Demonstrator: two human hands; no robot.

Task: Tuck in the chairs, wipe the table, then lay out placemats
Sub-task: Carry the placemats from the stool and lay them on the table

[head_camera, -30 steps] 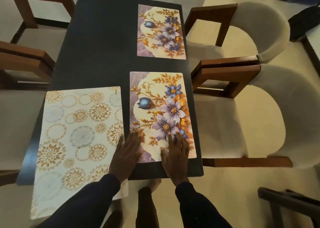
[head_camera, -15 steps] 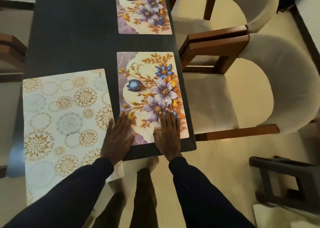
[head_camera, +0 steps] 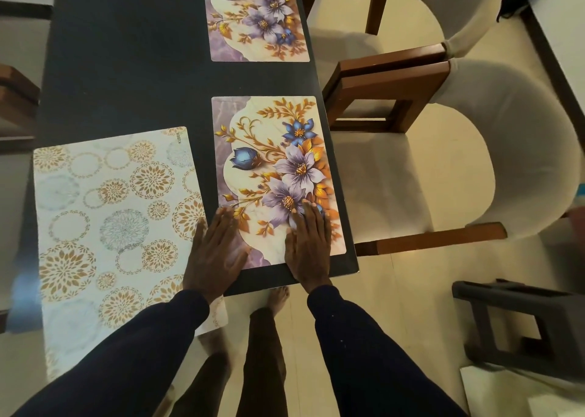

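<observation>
The thin rectangular purple-and-gold floral placemat lies at the dark desk's near right edge. The left hand and right hand press its near end, fingers straight and flat. It looks light, flexible and slick, best slid under the palms or lifted by an edge.

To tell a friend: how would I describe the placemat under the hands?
On the dark table, along the right edge, it is the nearer flowered placemat, left hand and right hand flat on it. The farther placemat matches it untouched; the pale placemat beside it has gold circles.
</observation>
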